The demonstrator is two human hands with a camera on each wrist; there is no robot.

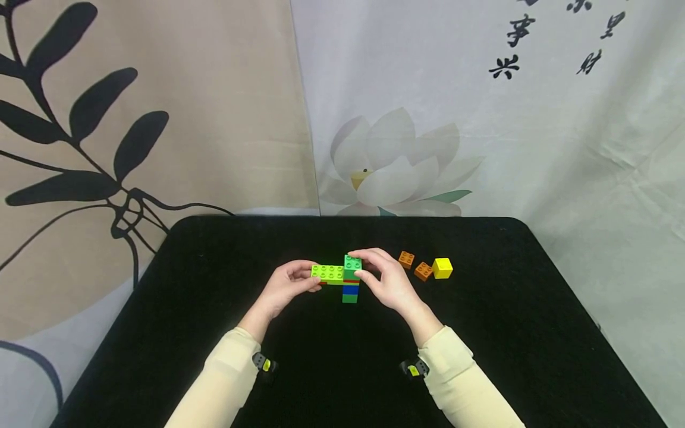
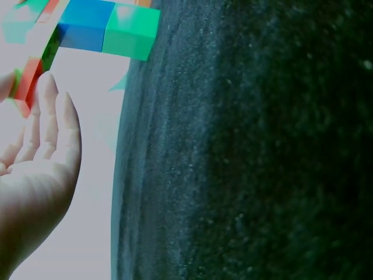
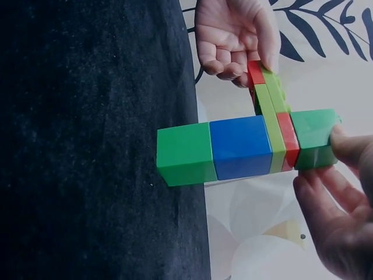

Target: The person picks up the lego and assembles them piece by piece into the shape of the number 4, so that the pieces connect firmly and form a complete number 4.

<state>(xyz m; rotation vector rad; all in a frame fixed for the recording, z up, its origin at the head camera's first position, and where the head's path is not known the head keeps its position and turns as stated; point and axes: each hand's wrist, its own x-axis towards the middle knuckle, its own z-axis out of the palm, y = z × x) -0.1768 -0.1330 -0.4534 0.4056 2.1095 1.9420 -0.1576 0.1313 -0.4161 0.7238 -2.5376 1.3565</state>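
Note:
Between the two hands stands a joined block structure. Its column has a green brick [image 3: 183, 153] at the bottom, a blue brick [image 3: 240, 147] above it, thin lime and red layers, and another green brick [image 1: 352, 266] on top. A lime studded plate [image 1: 327, 273] reaches left from the column, with a red piece [image 3: 256, 72] under its far end. My left hand [image 1: 283, 288] pinches that end between thumb and fingers. With thumb and fingers, my right hand [image 1: 390, 286] grips the top green brick. Both palms partly hide in the head view.
Two orange bricks [image 1: 407, 259] and a yellow block [image 1: 442, 268] lie right of the right hand on the black table [image 1: 342, 368]. Behind the table's far edge hangs a printed curtain [image 1: 241, 119].

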